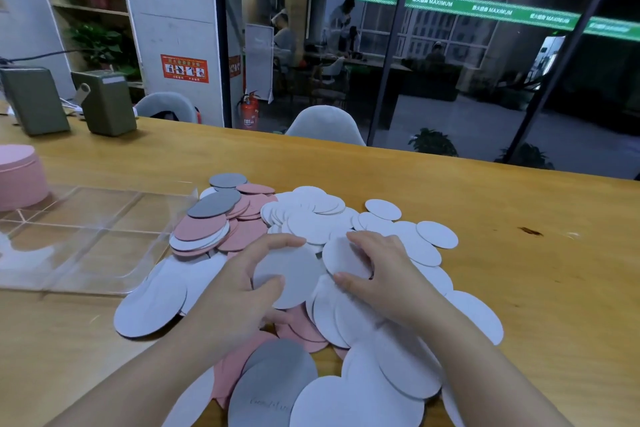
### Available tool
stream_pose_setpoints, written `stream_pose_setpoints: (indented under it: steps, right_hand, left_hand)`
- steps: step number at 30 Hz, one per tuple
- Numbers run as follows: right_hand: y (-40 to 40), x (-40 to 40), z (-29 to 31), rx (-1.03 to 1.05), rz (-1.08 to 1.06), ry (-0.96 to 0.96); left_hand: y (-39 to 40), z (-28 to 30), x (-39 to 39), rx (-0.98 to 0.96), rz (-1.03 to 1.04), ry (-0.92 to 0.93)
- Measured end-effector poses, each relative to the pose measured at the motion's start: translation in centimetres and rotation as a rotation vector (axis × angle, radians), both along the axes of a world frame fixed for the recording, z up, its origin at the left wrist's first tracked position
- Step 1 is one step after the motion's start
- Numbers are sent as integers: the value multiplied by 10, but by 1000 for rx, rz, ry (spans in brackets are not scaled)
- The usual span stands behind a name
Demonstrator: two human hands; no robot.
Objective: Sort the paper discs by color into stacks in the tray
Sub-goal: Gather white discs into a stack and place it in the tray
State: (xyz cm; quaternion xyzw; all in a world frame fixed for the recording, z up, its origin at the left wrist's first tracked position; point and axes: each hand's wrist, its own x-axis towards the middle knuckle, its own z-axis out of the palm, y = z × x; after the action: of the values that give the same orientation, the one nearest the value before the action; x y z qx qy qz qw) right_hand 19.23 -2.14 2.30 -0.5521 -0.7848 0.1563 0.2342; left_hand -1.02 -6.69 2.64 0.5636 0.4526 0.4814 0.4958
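On the wooden worktop (pixel 450 184), seen from the head camera, a loose pile of paper discs (pixel 311 218) spreads out before the person, white ones to the right and middle, pink ones (pixel 242 236) toward the left and under the forearms, and a few grey ones (pixel 214 203) at the far left of the pile and close to the body. Both hands sit on the middle of the pile, near each other. The left hand (pixel 242 274) grips a white disc (pixel 291 277): its fingers (pixel 277 241) curl over the far edge while the thumb presses the near edge, so the disc lies across the hand's opening. The right hand (pixel 377 270) holds a second white disc (pixel 343 260) just beside the first, fingers bent over its top edge and the thumb pointing left along its lower edge; the two discs appear to touch or overlap, though exactly which cannot be told. A large grey disc (pixel 273 388) lies between the two forearms at the near edge. Left of the pile stands a clear plastic tray (pixel 114 253), divided into compartments, its right wall touched by the pile's edge discs. In the tray's far left compartment sits a tall stack of pink discs (pixel 20 173), partly cut off by the frame; the other compartments in view show only bare plastic. Two grey-green boxes (pixel 104 100) stand at the worktop's far left.
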Motion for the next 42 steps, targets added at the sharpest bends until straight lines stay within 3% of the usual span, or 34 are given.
stream_pose_setpoints:
  steps: [4,8,14,18,25,30,33,38,42]
  right_hand:
    - [7,-2,10,-119,9,-71]
    - [9,-5,12,-107,-4,-85]
    - [-2,-6,10,7,-20,276]
    - [-12,-9,22,-178,6,612]
    - [-22,-28,15,-243,113,726]
    - [-26,-32,16,-196,117,552]
    - [-25,-26,17,-156,104,314]
    - [-37,-25,28,-234,293,-39]
    - [-37,-24,23,-285,313,-142]
  left_hand:
    - [2,-3,-5,-20,8,-6]
    - [4,-4,-4,-11,10,-22]
    - [6,-9,-5,-3,41,-46]
    - [4,-8,-2,39,31,-84]
    - [5,-14,-4,90,-21,-48]
    - [4,-12,-3,122,15,38]
    - [2,-7,-4,135,19,59]
    - [6,-7,-9,141,111,28]
    - [8,-9,-11,132,116,-4]
